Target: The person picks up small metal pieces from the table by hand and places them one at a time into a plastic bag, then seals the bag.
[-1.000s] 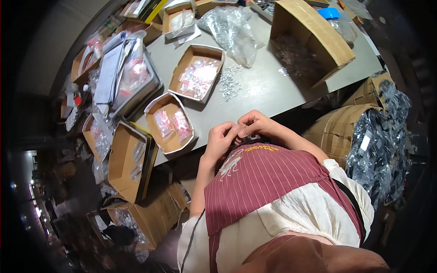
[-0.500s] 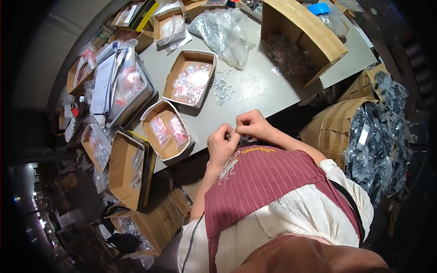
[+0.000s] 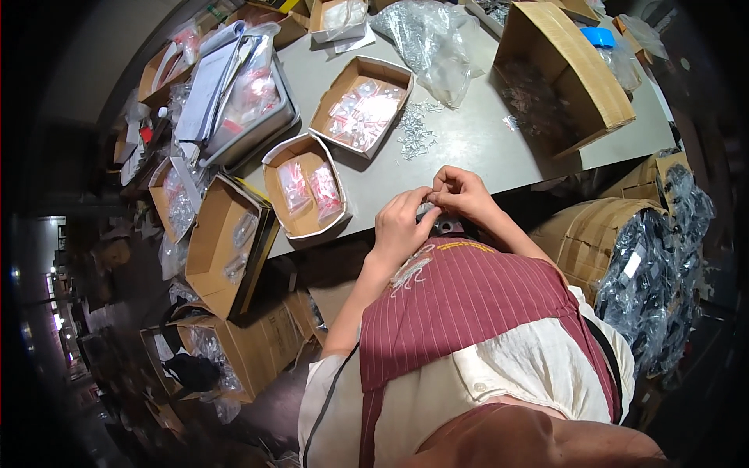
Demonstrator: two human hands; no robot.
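My left hand and right hand are meeting mid-frame, fingers narrow, grip unclear; the pale scrap between is looking light, soft, best edge-held.

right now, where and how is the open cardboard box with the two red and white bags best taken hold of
Probably by the near wall of the open cardboard box, with the left hand, the nearer one, coming from the person's side, grip straddling the rim. That wall stands upright and faces the near edge of the table, and the two bags lie within, leaving its rim free.
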